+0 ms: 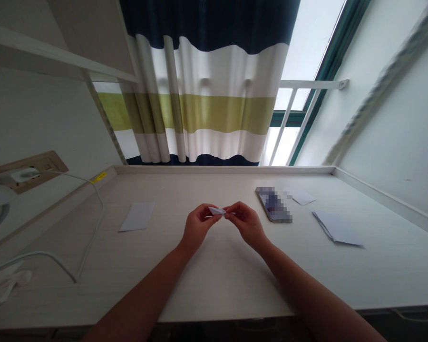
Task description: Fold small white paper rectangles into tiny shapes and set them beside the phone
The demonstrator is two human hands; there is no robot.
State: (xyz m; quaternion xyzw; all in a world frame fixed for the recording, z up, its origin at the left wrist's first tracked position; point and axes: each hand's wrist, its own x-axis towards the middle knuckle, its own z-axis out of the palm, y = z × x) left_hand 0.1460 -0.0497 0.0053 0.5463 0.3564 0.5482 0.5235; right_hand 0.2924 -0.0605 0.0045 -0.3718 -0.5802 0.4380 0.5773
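Observation:
My left hand (198,225) and my right hand (245,223) meet above the middle of the desk, held up off its surface. Between their fingertips they pinch a small folded piece of white paper (217,211), which comes to a point on the left. A flat white paper sheet (137,216) lies to the left of my hands. On the right, a smartphone (274,204) rests face up with its screen pixelated, close to my right hand but apart from it.
A folded paper sheet (336,228) and a smaller paper piece (300,195) lie on the right of the white desk (214,285). A white cable (92,237) runs along the left side from a wall socket (25,175). A striped curtain (207,99) hangs behind the desk's far edge.

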